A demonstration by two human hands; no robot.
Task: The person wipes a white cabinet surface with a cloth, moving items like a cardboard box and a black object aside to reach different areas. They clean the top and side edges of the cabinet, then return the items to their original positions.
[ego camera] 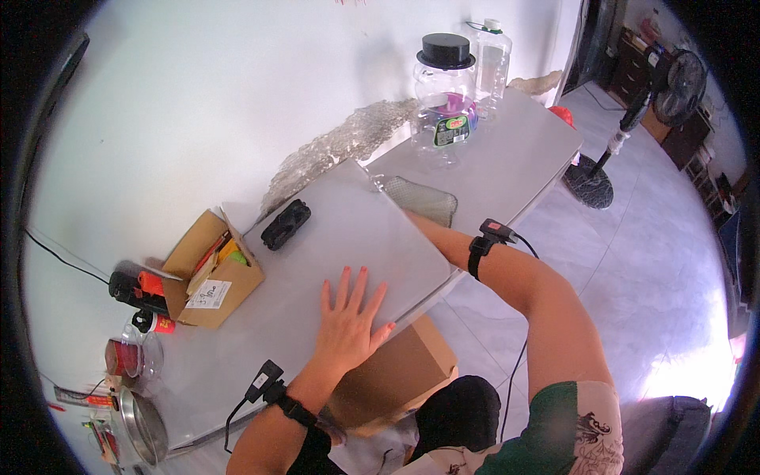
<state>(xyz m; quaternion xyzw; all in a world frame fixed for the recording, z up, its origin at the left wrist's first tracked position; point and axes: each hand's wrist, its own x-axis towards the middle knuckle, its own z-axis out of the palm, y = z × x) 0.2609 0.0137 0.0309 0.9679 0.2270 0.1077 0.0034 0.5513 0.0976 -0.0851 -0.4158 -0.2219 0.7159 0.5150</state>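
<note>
My left hand (pixel 350 320) lies flat on the near grey table (pixel 380 237), palm down with fingers spread and holding nothing. My right forearm (pixel 442 240) passes across the far side edge of this tabletop. The right hand itself is hidden beneath or behind that edge. Close to the right wrist, a translucent mesh-patterned item (pixel 423 199) with rounded corners rests on the second grey table (pixel 516 142). Beyond my left fingertips sits a black object (pixel 286 224) of unclear kind. Both wrists wear black straps carrying small cabled devices.
An open cardboard box (pixel 219 297) with mixed items stands by the wall. Left of it are clear plastic containers (pixel 142 356) and a metal pan (pixel 141 424). A large clear jar (pixel 445 89) and a bottle (pixel 493 65) occupy the second table. Another cardboard box (pixel 398 371) is below the table's front edge.
</note>
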